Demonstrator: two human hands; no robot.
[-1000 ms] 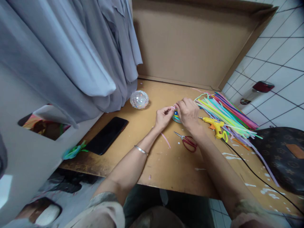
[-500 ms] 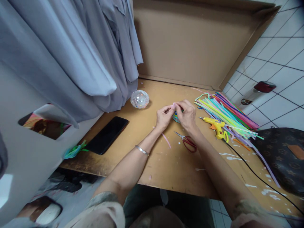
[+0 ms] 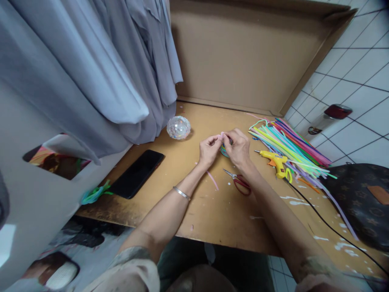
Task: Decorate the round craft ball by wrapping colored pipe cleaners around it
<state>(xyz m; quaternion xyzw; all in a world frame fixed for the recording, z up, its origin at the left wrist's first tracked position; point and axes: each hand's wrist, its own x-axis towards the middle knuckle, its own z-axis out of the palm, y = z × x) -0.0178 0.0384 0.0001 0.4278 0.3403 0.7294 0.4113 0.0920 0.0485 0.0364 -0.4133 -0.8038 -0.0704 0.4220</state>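
Note:
My left hand point(image 3: 209, 151) and my right hand point(image 3: 238, 147) meet over the middle of the table, fingertips pinched together on a small pink pipe cleaner piece point(image 3: 222, 135). Most of that piece is hidden by the fingers. Partly covered behind them is a round blue-green thing point(image 3: 224, 151) whose kind I cannot make out. Red-handled scissors point(image 3: 241, 184) lie with blades parted just below my right hand. A thin pink strip point(image 3: 212, 180) rests on the table beside my left wrist.
A yellow glue gun point(image 3: 275, 162) with a black cord lies right, before a pile of coloured pipe cleaners point(image 3: 288, 142). A dark bag point(image 3: 358, 202) sits far right. Left are a clear glass bowl point(image 3: 178, 127), a black phone point(image 3: 136, 173) and a green-blue bundle point(image 3: 95, 193). Cardboard point(image 3: 234, 52) stands behind.
Both hands stay nearly in place, still pinching the pink piece, with only slight finger movement. Nothing else has visibly moved.

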